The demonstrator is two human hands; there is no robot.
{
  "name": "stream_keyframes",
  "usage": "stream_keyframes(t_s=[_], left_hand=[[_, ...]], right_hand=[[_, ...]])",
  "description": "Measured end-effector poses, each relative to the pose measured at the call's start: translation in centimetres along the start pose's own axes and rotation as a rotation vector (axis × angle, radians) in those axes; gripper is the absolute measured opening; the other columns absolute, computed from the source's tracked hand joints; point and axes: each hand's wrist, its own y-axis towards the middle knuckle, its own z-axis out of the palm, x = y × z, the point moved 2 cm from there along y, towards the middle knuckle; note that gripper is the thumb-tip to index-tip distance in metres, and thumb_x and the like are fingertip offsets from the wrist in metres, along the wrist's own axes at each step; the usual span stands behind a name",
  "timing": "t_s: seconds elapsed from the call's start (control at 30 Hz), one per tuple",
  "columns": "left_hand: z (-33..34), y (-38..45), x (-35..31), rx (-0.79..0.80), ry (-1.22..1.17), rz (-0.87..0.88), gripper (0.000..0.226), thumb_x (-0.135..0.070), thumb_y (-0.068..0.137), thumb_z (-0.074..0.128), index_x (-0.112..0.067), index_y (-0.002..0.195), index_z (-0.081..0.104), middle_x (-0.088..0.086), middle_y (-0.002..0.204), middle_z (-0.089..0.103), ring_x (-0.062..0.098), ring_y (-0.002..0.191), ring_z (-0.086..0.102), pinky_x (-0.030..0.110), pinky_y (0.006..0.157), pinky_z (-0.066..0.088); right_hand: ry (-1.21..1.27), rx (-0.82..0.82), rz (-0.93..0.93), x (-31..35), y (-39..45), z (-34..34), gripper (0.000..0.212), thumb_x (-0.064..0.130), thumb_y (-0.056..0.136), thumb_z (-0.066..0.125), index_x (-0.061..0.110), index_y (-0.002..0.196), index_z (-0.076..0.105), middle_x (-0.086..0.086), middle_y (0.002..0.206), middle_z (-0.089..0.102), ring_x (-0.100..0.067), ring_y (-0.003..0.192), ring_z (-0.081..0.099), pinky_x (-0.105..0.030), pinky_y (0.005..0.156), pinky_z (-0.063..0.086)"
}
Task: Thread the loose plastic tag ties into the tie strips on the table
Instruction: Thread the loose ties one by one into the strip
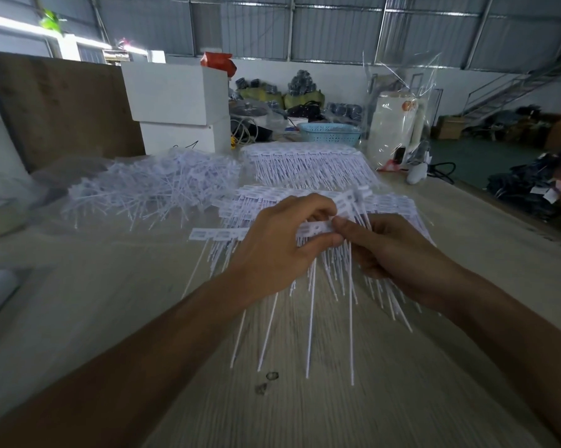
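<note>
Over the pale wood-grain worktop (pixel 305 399), I pinch the featherlight, springy white plastic tie strip (pixel 314 228) by its flat header with left hand (pixel 272 250) and right hand (pixel 392 253) fingers, tails dangling.

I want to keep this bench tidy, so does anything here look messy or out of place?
The loose ties lie in a tangled heap at the left, unlike the neat strip stack behind. One strip sticks out sideways left of the left hand. Two dark smudges mark the table in front.
</note>
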Motion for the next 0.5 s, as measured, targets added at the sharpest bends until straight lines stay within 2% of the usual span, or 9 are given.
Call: stream_keyframes(t_s=[0.07, 0.13, 0.23, 0.3, 0.4, 0.5], left_hand=[[-0.2, 0.0, 0.2, 0.011, 0.013, -0.011, 0.021, -0.024, 0.092, 0.07, -0.018, 0.11, 0.064, -0.009, 0.097, 0.071, 0.004, 0.095, 0.067, 0.037, 0.082, 0.054], [-0.5, 0.1, 0.6, 0.039, 0.066, -0.043, 0.025, -0.024, 0.095, 0.065, -0.022, 0.119, 0.06, -0.012, 0.104, 0.07, 0.003, 0.102, 0.064, 0.037, 0.089, 0.052], [-0.3, -0.3, 1.3, 0.141, 0.2, -0.114, 0.041, -0.033, 0.092, 0.067, -0.029, 0.131, 0.055, -0.01, 0.122, 0.065, 0.01, 0.116, 0.054, 0.036, 0.102, 0.038], [0.0, -0.6, 1.2, 0.164, 0.246, -0.123, 0.041, -0.036, 0.091, 0.068, -0.028, 0.13, 0.058, -0.007, 0.125, 0.064, 0.011, 0.116, 0.05, 0.03, 0.099, 0.031], [-0.3, -0.4, 0.8, 0.122, 0.284, -0.071, 0.027, -0.029, 0.091, 0.068, -0.02, 0.116, 0.067, -0.002, 0.105, 0.07, 0.021, 0.098, 0.06, 0.041, 0.088, 0.046], [-0.6, -0.2, 0.7, 0.111, 0.321, -0.042, 0.027, -0.028, 0.093, 0.06, -0.016, 0.116, 0.069, 0.002, 0.102, 0.071, 0.026, 0.095, 0.061, 0.046, 0.083, 0.049]], right_hand=[[0.04, -0.063, 0.019, 0.0, 0.1, -0.3, 0.033, 0.036, 0.098, 0.06, 0.019, 0.07, 0.066, 0.008, 0.048, 0.032, -0.007, 0.041, 0.026, -0.021, 0.042, 0.024], [0.1, -0.115, 0.057, 0.0, 0.3, -0.9, 0.032, 0.033, 0.099, 0.059, 0.012, 0.077, 0.067, 0.007, 0.049, 0.03, -0.007, 0.041, 0.025, -0.019, 0.039, 0.025], [0.166, -0.106, 0.082, -0.1, 0.4, -1.3, 0.031, 0.035, 0.098, 0.06, 0.014, 0.077, 0.066, 0.005, 0.054, 0.028, -0.009, 0.044, 0.023, -0.019, 0.04, 0.026], [0.163, -0.08, 0.08, -0.3, 0.3, -1.2, 0.03, 0.037, 0.097, 0.06, 0.016, 0.076, 0.066, 0.007, 0.052, 0.03, -0.008, 0.044, 0.024, -0.019, 0.04, 0.026], [0.114, -0.047, 0.043, -0.5, 0.2, -0.7, 0.029, 0.037, 0.098, 0.059, 0.017, 0.078, 0.066, 0.01, 0.051, 0.032, -0.006, 0.043, 0.027, -0.018, 0.041, 0.028], [0.006, -0.077, -0.054, -0.4, 0.3, -0.5, 0.024, 0.032, 0.099, 0.059, 0.016, 0.084, 0.069, 0.011, 0.049, 0.038, -0.005, 0.042, 0.031, -0.019, 0.042, 0.029]])
